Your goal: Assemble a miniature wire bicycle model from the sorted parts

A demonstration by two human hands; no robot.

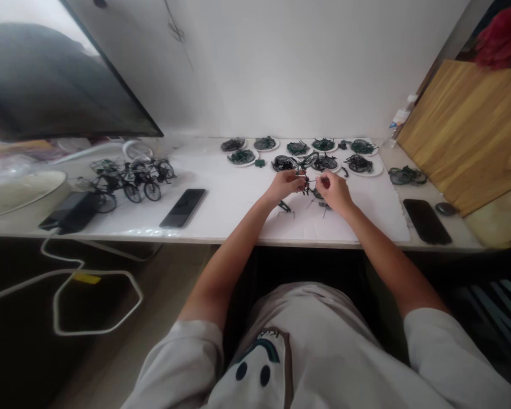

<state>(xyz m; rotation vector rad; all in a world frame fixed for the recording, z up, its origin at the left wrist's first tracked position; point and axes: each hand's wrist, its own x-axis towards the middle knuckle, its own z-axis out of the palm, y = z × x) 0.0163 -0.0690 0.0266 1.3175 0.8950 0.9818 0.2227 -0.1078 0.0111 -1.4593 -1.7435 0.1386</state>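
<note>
My left hand [283,186] pinches a dark, partly built model bicycle [305,185] above the white sheet. Just to its right, my right hand [336,192] is closed, fingertips together around a thin dark rod [314,180] that points at the model; its exact kind is too small to make out. Below the hands lie a small green part [284,207] and a few thin wire-like pieces [325,209]. Behind them stand small white plates [377,169] heaped with dark green and black bicycle parts [360,163].
Finished-looking model bicycles [132,180] stand at left beside a black box [70,213] and a white basin [25,196]. One phone [183,208] lies left, another phone [426,220] right. A monitor [68,85] overhangs the left; a wooden board [472,136] leans right.
</note>
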